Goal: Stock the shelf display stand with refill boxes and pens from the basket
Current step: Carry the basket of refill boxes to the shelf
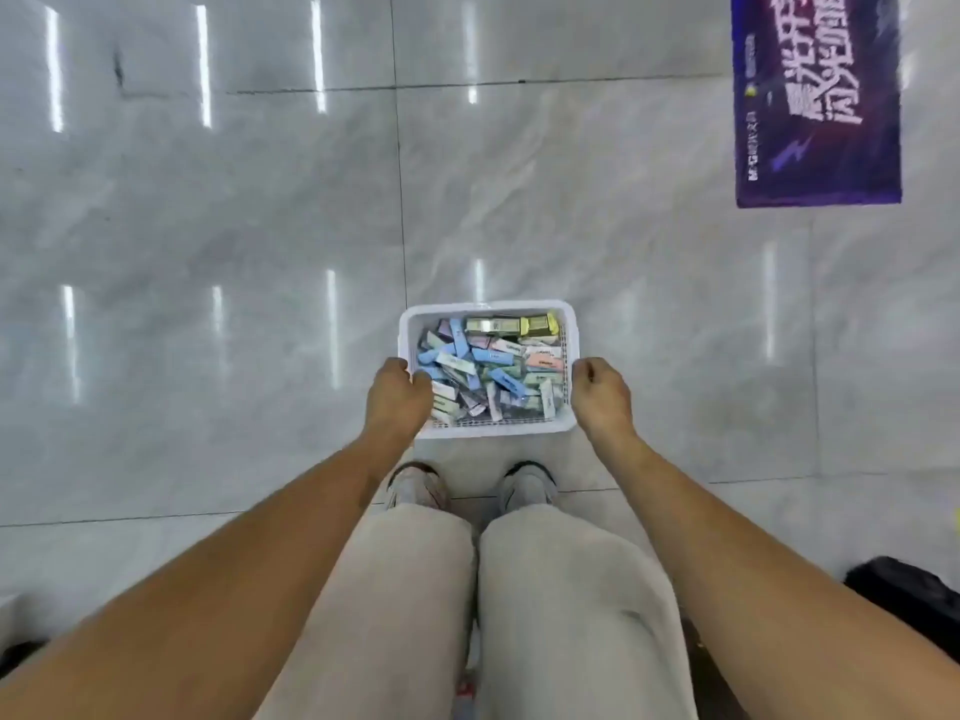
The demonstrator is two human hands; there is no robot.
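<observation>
- The floor (208,226) is glossy grey tile, with a purple printed mat (818,106) lying well apart at the far right; no display stand is in sight.
- The person stands over it in pale trousers (566,605) and trainers, arms stretched down.
- The white basket (488,307) sits low, just ahead of the feet, its long axis running left to right.
- The left hand (396,394) has its fingers curled over the left rim; the right hand (602,394) grips the right rim likewise.
- The refill boxes (491,368) lie jumbled inside, pointing every way; a yellowish pack rests along the far wall.
- I would lift evenly on both sides and keep the basket level, so nothing slides.
</observation>
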